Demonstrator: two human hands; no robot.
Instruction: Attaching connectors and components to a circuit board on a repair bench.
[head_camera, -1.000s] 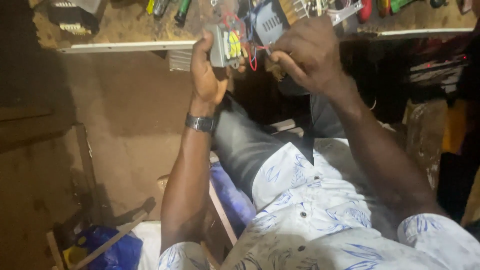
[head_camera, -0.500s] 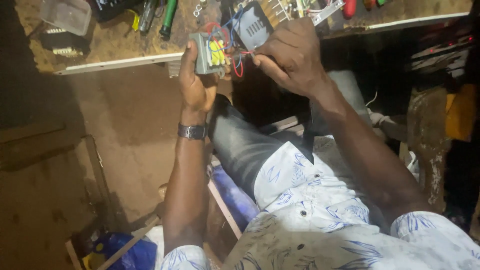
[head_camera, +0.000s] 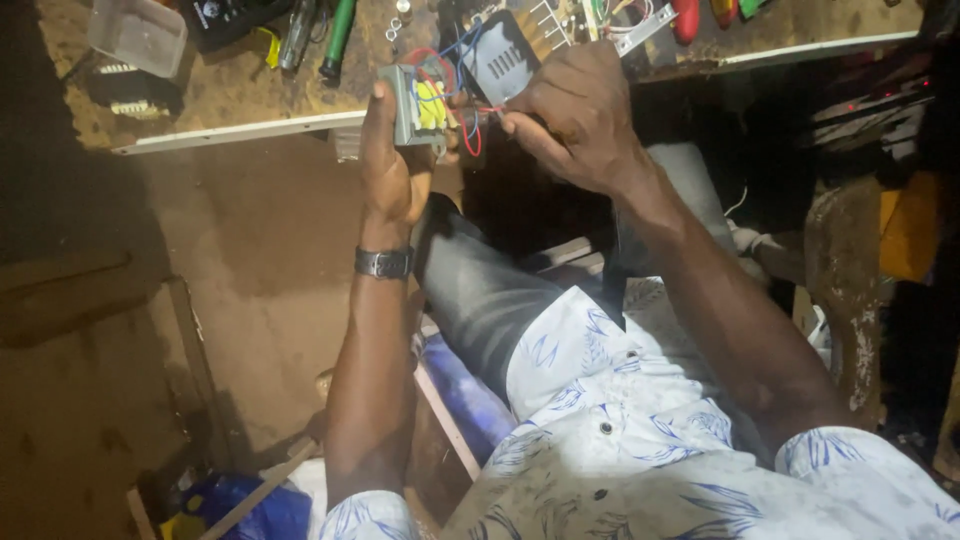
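Left hand (head_camera: 388, 170) holds a small transformer (head_camera: 418, 105) w/ yellow-taped winding up in front of the bench (head_camera: 230, 95) edge, fingers wrapped round its metal frame. Right hand (head_camera: 575, 115) just beside it, fingers pinched on a red wire (head_camera: 470, 128) coming off the transformer; blue wire loops there too. Wristwatch (head_camera: 384, 262) on left wrist. On bench: clear plastic box (head_camera: 137, 35), green-handled tool (head_camera: 339, 35), red-handled screwdriver (head_camera: 686, 18).
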